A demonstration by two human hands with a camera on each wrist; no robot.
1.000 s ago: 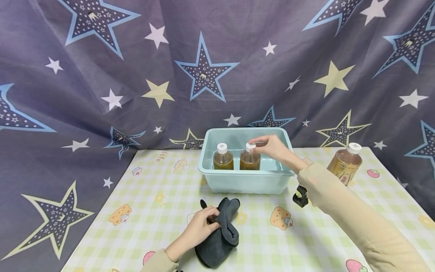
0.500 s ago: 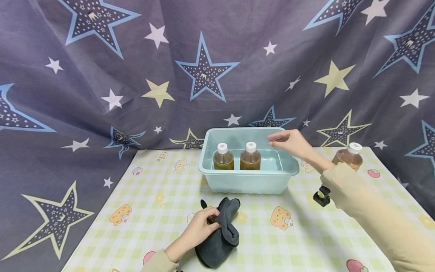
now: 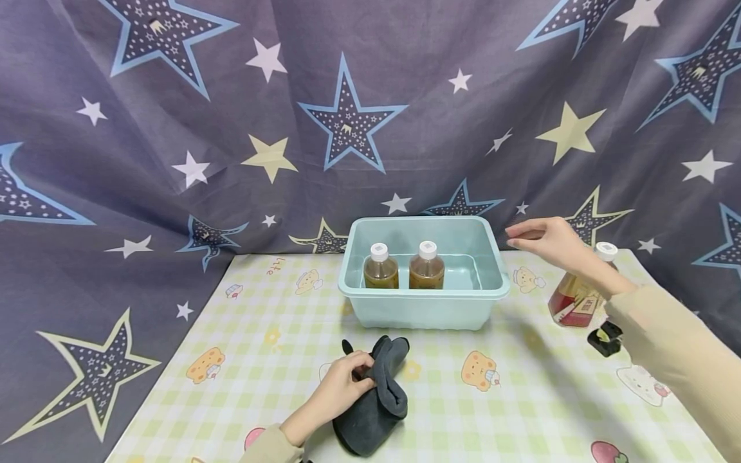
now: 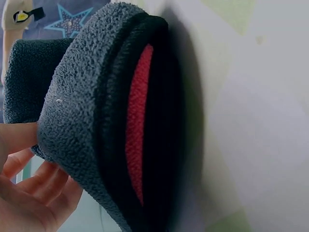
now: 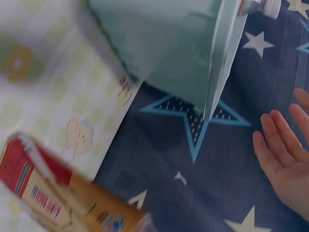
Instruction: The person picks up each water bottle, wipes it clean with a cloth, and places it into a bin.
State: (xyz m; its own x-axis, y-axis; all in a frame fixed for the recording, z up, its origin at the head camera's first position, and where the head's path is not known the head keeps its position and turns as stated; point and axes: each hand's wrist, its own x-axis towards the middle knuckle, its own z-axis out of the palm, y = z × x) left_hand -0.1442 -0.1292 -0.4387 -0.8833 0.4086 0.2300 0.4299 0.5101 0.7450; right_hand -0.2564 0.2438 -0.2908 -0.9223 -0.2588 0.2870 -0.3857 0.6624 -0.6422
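Right of the tub (image 3: 419,312), a lone bottle (image 3: 573,302) is partly covered by a wrist

On the checked tablecloth (image 3: 440,424), near the tub's right end but apart from it, the lone bottle is stood on its base, its white cap (image 3: 606,251) uppermost. Its long axis is judged to be upright, though it is shown slanted in the head view.

Nothing is held by the right hand (image 3: 547,241): the fingers are loosely extended, with a small gap left at the thumb. They are pointed leftward, toward the tub, so the lone bottle is placed back on the wrist side, away from where the fingertips are aimed. That is judged to be the relation that counts: for a grasp of the white cap, the right hand would have to be drawn back and turned. By the left hand (image 3: 341,386), a much longer reach would be needed.

At the near side, a grey fleece article (image 3: 370,421) is pinched between the left thumb and fingers, its red lining (image 4: 139,130) shown. Inside the tub, one bottle (image 3: 381,275) and another bottle (image 3: 426,273) are stood side by side, untouched.
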